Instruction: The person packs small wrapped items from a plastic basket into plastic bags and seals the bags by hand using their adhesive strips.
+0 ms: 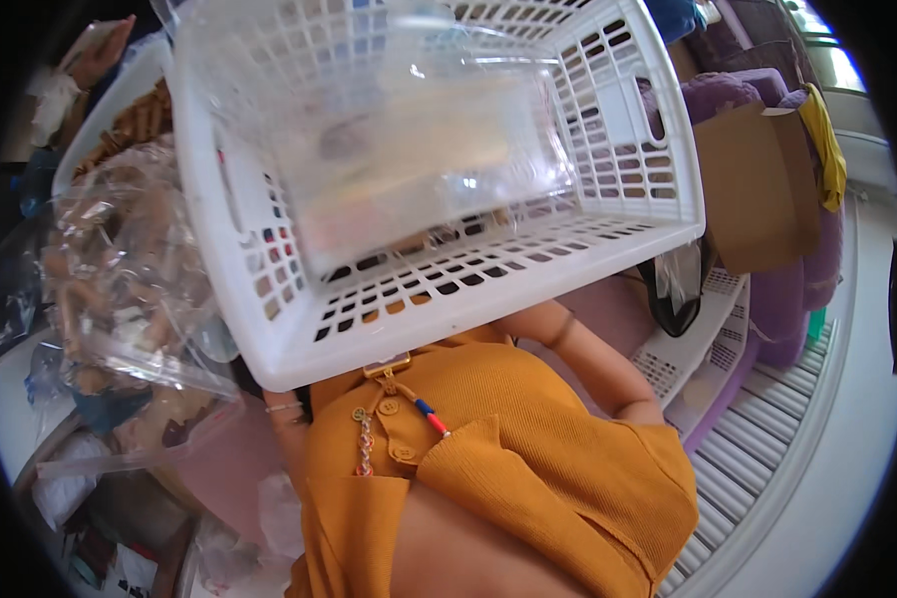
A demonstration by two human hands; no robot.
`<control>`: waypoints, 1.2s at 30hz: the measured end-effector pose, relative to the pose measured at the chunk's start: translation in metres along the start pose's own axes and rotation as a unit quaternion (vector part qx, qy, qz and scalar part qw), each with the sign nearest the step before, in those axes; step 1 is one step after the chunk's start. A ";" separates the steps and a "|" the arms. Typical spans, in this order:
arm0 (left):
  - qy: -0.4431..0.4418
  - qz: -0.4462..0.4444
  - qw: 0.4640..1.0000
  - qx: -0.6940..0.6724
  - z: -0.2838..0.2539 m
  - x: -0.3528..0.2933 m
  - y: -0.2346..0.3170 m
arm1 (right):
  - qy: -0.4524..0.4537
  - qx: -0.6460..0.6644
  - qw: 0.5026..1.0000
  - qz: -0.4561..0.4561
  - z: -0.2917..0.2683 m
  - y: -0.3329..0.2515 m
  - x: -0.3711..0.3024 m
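Note:
A white plastic basket [399,324] with slotted sides is up close in front of my chest, tilted so that I look into it. Inside lies a clear plastic bag [448,149] with shiny creases; pale yellowish and reddish contents show blurred through it. My right forearm [568,344] reaches up behind the basket's near side. At the basket's lower left corner, my left wrist [287,411] with a thin bracelet shows. The basket hides both hands, so their fingers and grip cannot be seen.
A large clear bag of tan pieces [120,269] fills the left side. On the right are an open cardboard box [757,189], purple padded furniture [775,299], a yellow cloth [825,149] and another white slotted container [683,344]. A ribbed white radiator [757,468] stands beyond.

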State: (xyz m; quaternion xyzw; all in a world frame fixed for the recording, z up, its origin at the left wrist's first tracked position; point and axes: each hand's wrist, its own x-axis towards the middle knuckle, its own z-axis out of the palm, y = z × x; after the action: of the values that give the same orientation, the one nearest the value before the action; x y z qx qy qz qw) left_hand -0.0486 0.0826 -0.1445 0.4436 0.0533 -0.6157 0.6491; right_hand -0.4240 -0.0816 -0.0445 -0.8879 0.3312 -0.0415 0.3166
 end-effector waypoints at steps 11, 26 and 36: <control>0.047 -0.022 0.999 -0.011 0.003 -0.037 -0.021 | -0.074 -0.100 0.989 -0.078 -0.241 -0.087 0.117; 0.064 -0.043 0.996 -0.039 0.014 -0.031 -0.025 | -0.082 -0.245 0.958 -0.124 -0.213 -0.018 0.212; 0.037 -0.061 0.997 -0.004 0.038 -0.022 -0.011 | 0.268 -0.191 0.942 -0.069 -0.349 -0.062 0.079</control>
State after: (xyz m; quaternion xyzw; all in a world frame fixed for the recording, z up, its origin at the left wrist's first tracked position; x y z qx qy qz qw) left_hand -0.0811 0.0763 -0.1143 0.4589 0.1067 -0.6374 0.6098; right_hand -0.4269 -0.2809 0.2596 -0.9084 0.3435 -0.2355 0.0374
